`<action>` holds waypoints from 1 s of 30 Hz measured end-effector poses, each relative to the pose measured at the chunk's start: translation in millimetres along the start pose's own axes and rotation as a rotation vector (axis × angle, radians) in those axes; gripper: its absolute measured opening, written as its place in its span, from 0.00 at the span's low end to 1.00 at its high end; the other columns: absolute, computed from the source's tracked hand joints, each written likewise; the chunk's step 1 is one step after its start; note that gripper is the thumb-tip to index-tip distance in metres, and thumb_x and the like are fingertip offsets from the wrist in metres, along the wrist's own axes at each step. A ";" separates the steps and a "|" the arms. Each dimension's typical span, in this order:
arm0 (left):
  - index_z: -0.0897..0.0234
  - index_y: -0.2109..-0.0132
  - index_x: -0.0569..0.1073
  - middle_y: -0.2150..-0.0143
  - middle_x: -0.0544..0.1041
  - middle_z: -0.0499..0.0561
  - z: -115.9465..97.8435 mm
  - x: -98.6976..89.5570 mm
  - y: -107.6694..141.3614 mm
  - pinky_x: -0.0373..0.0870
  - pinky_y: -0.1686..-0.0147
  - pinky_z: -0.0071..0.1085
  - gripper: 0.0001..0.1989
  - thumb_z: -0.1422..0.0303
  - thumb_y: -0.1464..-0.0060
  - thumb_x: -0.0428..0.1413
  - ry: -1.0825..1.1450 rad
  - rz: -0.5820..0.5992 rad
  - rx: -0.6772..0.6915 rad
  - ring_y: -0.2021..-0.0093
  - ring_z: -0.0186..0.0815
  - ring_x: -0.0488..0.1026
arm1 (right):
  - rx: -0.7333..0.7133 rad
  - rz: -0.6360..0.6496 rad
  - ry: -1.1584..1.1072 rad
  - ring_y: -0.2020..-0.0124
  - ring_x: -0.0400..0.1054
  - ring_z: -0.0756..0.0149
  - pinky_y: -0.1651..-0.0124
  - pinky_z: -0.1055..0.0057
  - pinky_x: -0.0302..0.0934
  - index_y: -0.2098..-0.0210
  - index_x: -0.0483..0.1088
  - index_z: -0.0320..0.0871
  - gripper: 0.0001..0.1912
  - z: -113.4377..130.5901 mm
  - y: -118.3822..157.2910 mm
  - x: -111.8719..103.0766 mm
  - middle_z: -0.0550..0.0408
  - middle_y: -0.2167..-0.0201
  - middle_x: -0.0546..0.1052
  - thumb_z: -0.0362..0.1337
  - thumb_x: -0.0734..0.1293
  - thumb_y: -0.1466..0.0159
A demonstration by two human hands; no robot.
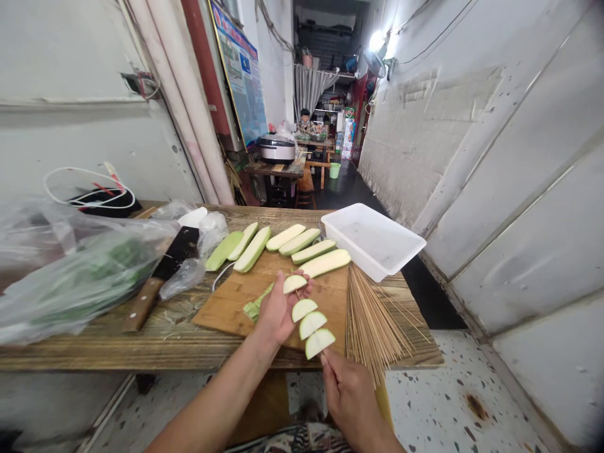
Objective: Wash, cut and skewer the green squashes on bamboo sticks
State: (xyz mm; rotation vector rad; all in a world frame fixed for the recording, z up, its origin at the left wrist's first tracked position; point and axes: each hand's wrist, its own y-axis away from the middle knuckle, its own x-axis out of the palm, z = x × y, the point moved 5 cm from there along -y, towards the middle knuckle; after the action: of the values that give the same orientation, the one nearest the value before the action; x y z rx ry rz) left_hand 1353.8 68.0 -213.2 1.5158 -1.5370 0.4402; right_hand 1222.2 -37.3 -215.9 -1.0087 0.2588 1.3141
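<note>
Over the wooden cutting board [221, 306], my left hand [279, 308] holds a half-round slice of pale green vegetable [295, 284] at the tip of a skewer. Several more slices [313, 324] are threaded below it, spaced apart. My right hand [352, 393] is closed round the lower end of that skewer, just under the last slice. Cut slices [257, 306] lie on the board, partly hidden behind my left hand. Several long halved vegetables [325, 263] rest along the board's far edge and beyond. To the right, bare wooden skewers [375, 321] are fanned out.
A white plastic tray [375, 239] stands at the back right of the wooden table [189, 352]. On the left are a cleaver [163, 274] and plastic bags with greens [89, 270]. Farther off, a person [306, 123] sits behind a table, with a cooker [277, 149] nearer.
</note>
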 end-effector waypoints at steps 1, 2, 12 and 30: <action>0.73 0.61 0.73 0.67 0.76 0.58 0.9 -0.4 -0.1 0.74 0.67 0.29 0.18 0.64 0.36 0.44 -0.001 -0.001 -0.001 0.68 0.34 0.75 | 0.006 0.005 -0.002 0.84 0.59 0.74 0.78 0.76 0.47 0.72 0.67 0.39 0.17 -0.1 -0.1 -0.3 0.58 0.83 0.67 0.31 0.53 0.32; 0.73 0.61 0.73 0.67 0.76 0.58 1.6 -0.6 -0.1 0.74 0.66 0.29 0.17 0.64 0.36 0.44 -0.002 0.001 -0.001 0.68 0.35 0.75 | 0.012 0.014 -0.006 0.84 0.59 0.74 0.78 0.76 0.47 0.72 0.67 0.39 0.17 -0.4 -0.2 -0.4 0.58 0.83 0.67 0.32 0.53 0.32; 0.71 0.63 0.73 0.68 0.76 0.56 3.7 0.8 3.8 0.73 0.68 0.27 0.17 0.64 0.36 0.44 -0.062 -0.009 0.026 0.70 0.34 0.75 | 0.053 0.056 0.014 0.84 0.58 0.73 0.77 0.74 0.46 0.72 0.67 0.40 0.17 -2.9 0.3 0.4 0.59 0.83 0.66 0.33 0.52 0.32; 0.69 0.63 0.73 0.68 0.76 0.55 10.9 2.9 7.5 0.71 0.70 0.27 0.15 0.63 0.38 0.47 -0.117 0.029 0.033 0.71 0.34 0.73 | 0.061 0.019 0.061 0.86 0.57 0.73 0.79 0.73 0.43 0.73 0.68 0.41 0.17 -3.6 -1.5 -0.7 0.58 0.85 0.67 0.32 0.52 0.33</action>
State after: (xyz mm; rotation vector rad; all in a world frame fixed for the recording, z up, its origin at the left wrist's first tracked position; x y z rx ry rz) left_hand 1343.6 59.1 -214.2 1.5697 -1.6514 0.4016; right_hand 1224.6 -40.3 -216.8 -0.9977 0.3541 1.2861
